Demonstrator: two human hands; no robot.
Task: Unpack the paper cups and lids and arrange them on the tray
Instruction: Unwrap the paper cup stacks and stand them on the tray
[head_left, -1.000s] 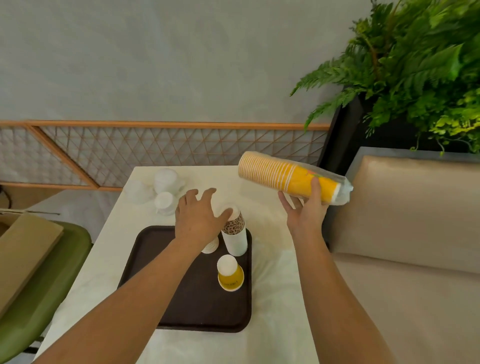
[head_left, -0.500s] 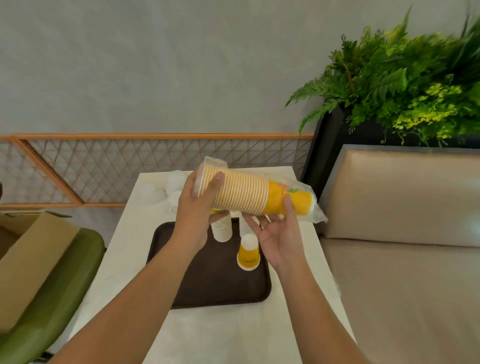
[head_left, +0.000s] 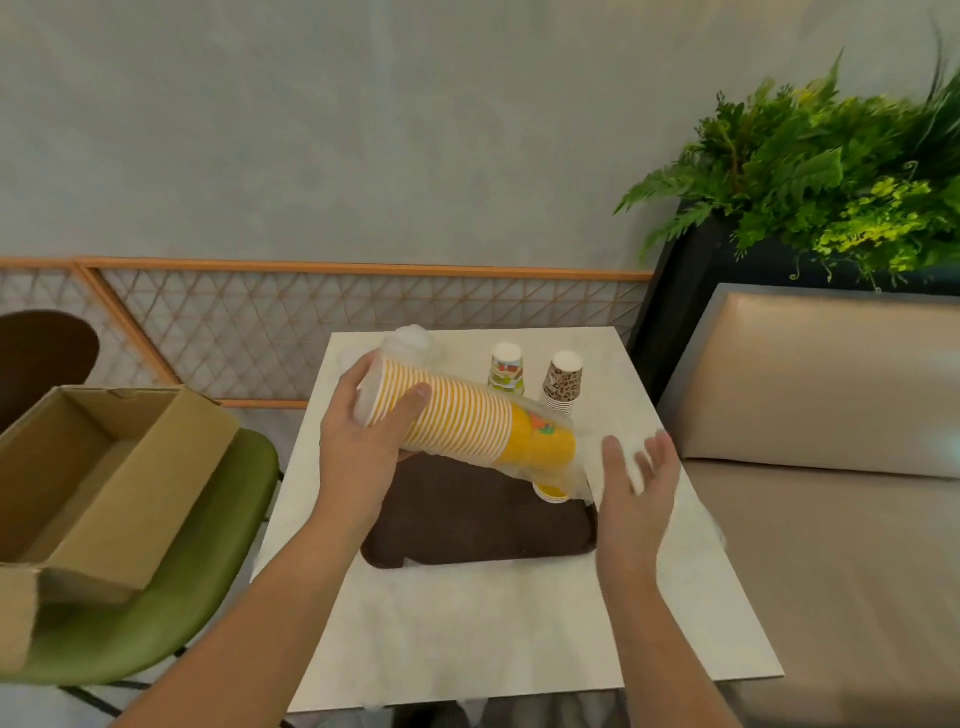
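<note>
Left hand (head_left: 358, 452) curls round the wide end of the plastic-wrapped sleeve of yellow paper cups (head_left: 467, 426), holding it tilted above the dark tray (head_left: 467, 525) on the white bench (head_left: 467, 623). Right hand (head_left: 631, 488) hangs with fingers spread just beside the sleeve's lower end, holding nothing.

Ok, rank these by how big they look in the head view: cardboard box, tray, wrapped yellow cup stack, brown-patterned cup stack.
1. cardboard box, though it sits nearer the camera
2. tray, partly hidden
3. wrapped yellow cup stack
4. brown-patterned cup stack
</note>
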